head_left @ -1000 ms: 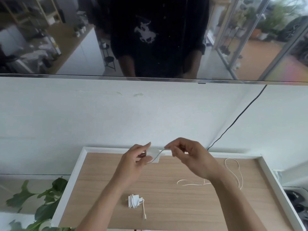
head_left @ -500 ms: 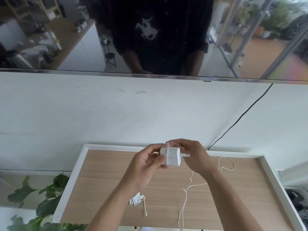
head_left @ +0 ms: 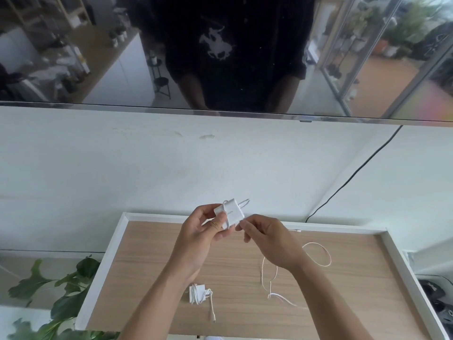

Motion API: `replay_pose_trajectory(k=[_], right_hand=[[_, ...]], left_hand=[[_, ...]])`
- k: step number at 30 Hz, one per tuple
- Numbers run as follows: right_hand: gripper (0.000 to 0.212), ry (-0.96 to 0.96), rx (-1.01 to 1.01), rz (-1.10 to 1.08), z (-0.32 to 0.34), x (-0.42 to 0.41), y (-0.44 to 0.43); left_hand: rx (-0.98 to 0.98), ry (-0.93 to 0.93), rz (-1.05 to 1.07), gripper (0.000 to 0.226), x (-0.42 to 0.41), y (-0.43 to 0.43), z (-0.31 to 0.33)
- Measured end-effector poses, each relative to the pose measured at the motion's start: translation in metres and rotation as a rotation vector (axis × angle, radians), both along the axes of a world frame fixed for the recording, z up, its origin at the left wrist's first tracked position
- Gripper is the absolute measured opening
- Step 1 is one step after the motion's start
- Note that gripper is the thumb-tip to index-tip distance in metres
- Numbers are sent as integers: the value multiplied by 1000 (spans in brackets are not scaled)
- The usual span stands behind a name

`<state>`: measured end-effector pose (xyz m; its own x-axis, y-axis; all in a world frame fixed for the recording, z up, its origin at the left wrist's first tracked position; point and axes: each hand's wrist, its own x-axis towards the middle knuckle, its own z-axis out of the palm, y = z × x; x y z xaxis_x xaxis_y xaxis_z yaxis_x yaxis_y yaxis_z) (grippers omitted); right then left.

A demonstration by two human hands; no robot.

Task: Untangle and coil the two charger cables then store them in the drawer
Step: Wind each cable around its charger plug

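My left hand (head_left: 199,231) grips a white charger block (head_left: 231,212) above the wooden tabletop (head_left: 152,266), with a turn of its white cable across the block's face. Just to the right of the block, my right hand (head_left: 267,238) pinches that cable. The rest of the loose cable (head_left: 316,252) trails down behind my right wrist and lies in loops on the wood. A second white charger (head_left: 197,293) lies on the table near the front with its cable wrapped around it and a short plug end sticking out.
The tabletop has a raised white rim (head_left: 107,261). A black cord (head_left: 355,175) runs down the white wall at the back right. A leafy plant (head_left: 56,290) stands below the table's left side. A dark reflective screen (head_left: 73,57) hangs above.
The block has turned in my left hand and a turn of cable now lies across it. My right hand dropped to the block's right side, and the loose cable on the table shifted.
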<state>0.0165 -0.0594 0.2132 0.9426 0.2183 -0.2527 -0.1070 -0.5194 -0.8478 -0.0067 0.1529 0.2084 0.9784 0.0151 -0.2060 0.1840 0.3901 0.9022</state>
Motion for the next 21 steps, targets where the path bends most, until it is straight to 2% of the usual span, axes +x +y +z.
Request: replay_pose_trajectory(k=[4, 9, 12, 15, 21], right_hand=[[27, 6, -11, 84, 4, -5, 6], [26, 17, -169, 308, 17, -12, 13], [27, 7, -145, 398, 31, -16, 14], [26, -78, -119, 343, 48, -10, 8], [21, -206, -36, 102, 62, 12, -5]], left_hand=[[49, 31, 81, 25, 3, -3, -3], [480, -3, 139, 25, 2, -1, -11], [610, -41, 152, 29, 3, 3, -15], [596, -82, 84, 35, 1, 4, -19], [365, -128, -68, 43, -6, -3, -18]])
